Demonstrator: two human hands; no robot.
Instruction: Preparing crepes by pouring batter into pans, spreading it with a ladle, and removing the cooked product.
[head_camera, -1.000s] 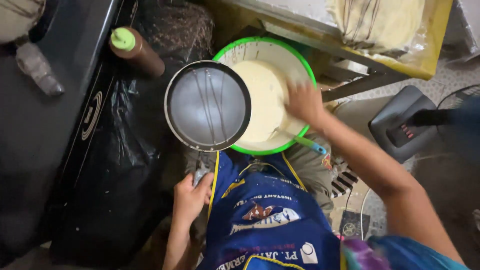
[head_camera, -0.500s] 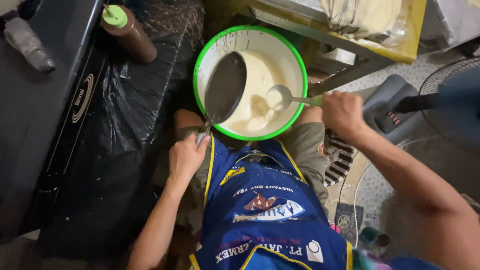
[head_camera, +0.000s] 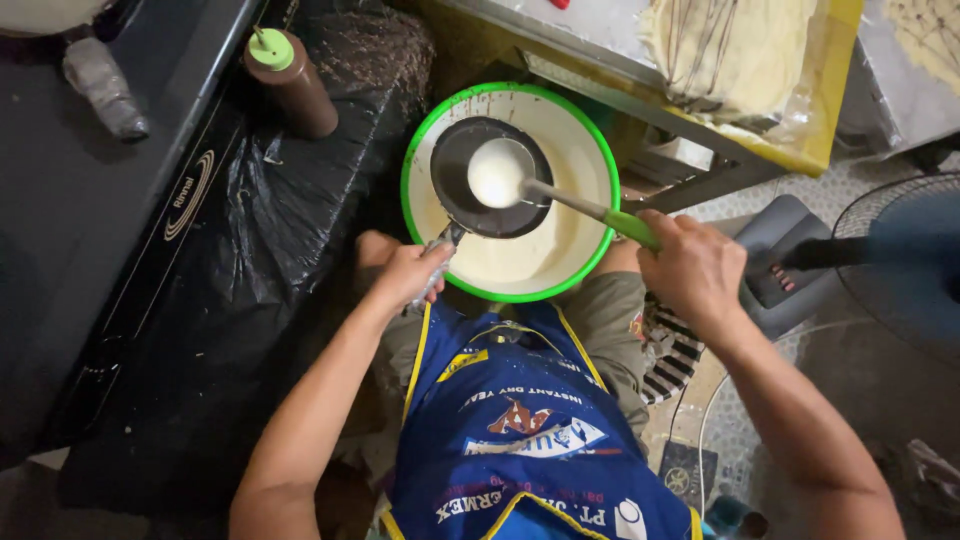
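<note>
Head view, looking straight down at someone in a blue apron (head_camera: 520, 430) sitting over a green-rimmed bowl (head_camera: 415, 150) of pale batter. The left hand (head_camera: 405, 275) has its fingers wrapped shut around the handle of a small dark pan (head_camera: 455, 205), which is held out over the bowl, roughly level as far as I can tell. The right hand (head_camera: 695, 270) is closed on the green handle of a ladle (head_camera: 497, 172), and the ladle's cup sits right above the middle of the pan, full of white batter. So to me this looks like the moment just before pouring: batter scooped, pan in position, nothing on the pan surface yet that I can make out. My guess is the next bit needs the ladle tipped gently so the batter lands in the centre, then the pan tilted or swirled quickly to spread it thin, with any spill going back into the bowl underneath. Off to the left there's a brown squeeze bottle (head_camera: 295, 85) with a green cap standing on black plastic sheeting (head_camera: 270, 230), and a pale flat sheet of something sits on the yellow desk (head_camera: 835, 110) above
</note>
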